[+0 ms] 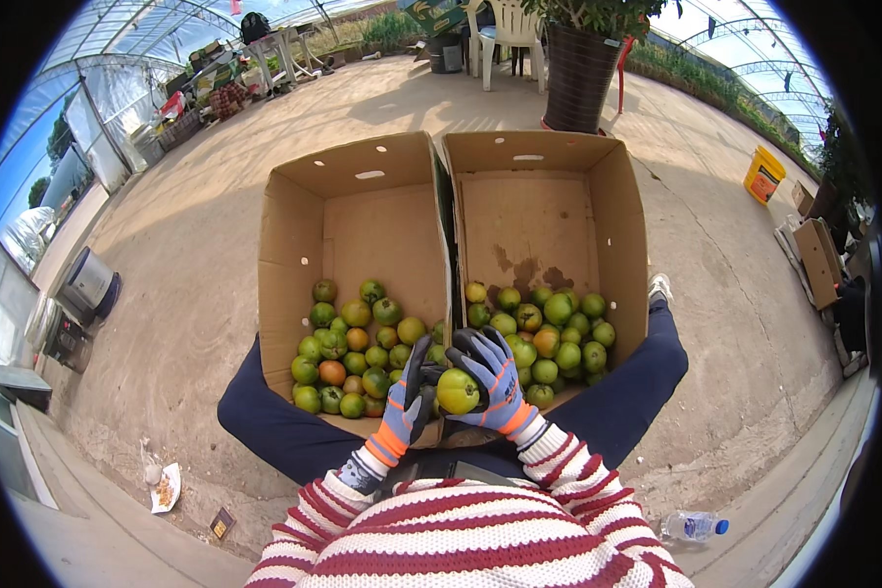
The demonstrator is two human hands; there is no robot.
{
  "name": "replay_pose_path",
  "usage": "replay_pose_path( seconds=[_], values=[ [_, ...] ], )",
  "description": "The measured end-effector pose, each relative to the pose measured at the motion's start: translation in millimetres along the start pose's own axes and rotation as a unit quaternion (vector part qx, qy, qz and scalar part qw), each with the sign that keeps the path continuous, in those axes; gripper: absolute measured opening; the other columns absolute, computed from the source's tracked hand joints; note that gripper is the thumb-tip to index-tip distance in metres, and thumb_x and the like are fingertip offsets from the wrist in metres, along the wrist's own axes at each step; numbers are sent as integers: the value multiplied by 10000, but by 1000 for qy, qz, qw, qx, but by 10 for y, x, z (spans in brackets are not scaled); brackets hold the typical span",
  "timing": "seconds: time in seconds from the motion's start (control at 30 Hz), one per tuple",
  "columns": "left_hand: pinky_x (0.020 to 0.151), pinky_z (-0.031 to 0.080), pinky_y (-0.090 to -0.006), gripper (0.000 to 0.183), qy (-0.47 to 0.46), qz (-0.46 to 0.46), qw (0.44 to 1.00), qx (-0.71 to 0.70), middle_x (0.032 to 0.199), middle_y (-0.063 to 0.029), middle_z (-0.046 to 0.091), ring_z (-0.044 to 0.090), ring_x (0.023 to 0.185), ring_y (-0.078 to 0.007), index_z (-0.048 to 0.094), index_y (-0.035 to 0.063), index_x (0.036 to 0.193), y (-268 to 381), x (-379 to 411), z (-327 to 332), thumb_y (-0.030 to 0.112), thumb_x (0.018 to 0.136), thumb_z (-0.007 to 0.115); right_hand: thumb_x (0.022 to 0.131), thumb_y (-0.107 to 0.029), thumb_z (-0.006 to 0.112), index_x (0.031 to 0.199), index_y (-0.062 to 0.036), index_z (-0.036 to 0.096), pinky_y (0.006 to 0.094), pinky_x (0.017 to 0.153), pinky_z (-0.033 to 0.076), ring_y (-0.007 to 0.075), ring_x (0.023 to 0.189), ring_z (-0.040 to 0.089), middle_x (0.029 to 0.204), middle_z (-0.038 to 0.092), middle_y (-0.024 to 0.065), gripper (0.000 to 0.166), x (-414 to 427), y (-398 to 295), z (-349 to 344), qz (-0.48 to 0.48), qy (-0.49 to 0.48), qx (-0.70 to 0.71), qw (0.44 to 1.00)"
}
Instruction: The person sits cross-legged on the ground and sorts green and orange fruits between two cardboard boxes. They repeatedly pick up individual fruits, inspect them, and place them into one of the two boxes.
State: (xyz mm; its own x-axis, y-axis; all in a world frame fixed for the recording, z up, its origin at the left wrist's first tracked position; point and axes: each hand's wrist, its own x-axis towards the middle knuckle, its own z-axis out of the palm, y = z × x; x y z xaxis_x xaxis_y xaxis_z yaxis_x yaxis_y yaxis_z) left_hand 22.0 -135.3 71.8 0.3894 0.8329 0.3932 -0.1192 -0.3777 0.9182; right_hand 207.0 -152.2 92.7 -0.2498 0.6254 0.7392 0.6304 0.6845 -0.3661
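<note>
Two open cardboard boxes stand side by side between my legs. In the left box [382,228] lie several green and orange-tinged tomatoes [332,373]. The right box [529,213] holds several mostly green tomatoes [558,309], and its bottom has dark damp stains. My right hand [494,378], in a blue, black and orange work glove, grips a yellowish-green tomato [457,390] above the boxes' near inner edges. Close to that tomato's left side is my left hand [409,393], in a matching glove. Its fingers point forward and no item shows in it; whether it touches the tomato is unclear.
A large potted plant [581,73] and a white plastic chair [507,33] stand beyond the boxes. A yellow bucket [764,175] is at the right. On the concrete floor [184,242] lie a plastic bottle [693,526] near right and a scrap of paper [165,488] near left.
</note>
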Motion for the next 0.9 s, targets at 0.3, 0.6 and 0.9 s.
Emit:
replay_pose_path(
  seconds=[0.3, 0.6, 0.9],
  values=[
    [1033, 304, -436, 673, -65, -149, 838, 520, 1241, -175, 533, 473, 1169, -327, 421, 152, 1359, -760, -173, -668, 456, 797, 632, 875, -492, 546, 1232, -50, 498, 397, 1002, 387, 290, 1078, 536, 1267, 510, 142, 570, -548, 1138, 26, 469, 394, 520, 595],
    [1092, 84, -533, 913, -293, -202, 657, 665, 1269, -185, 501, 389, 1257, -311, 410, 69, 1356, -708, -125, -281, 673, 692, 579, 692, -788, 488, 1337, -39, 407, 433, 1025, 345, 297, 1200, 423, 1346, 423, 170, 991, -704, 1486, -282, 582, 335, 621, 403],
    [1072, 197, -466, 786, -126, -186, 793, 566, 1139, -187, 588, 480, 1130, -348, 507, 57, 1264, -766, -136, -368, 615, 716, 597, 859, -664, 383, 1352, -21, 381, 427, 916, 448, 294, 975, 567, 1232, 531, 171, 810, -550, 1282, -221, 565, 272, 551, 551]
  ],
)
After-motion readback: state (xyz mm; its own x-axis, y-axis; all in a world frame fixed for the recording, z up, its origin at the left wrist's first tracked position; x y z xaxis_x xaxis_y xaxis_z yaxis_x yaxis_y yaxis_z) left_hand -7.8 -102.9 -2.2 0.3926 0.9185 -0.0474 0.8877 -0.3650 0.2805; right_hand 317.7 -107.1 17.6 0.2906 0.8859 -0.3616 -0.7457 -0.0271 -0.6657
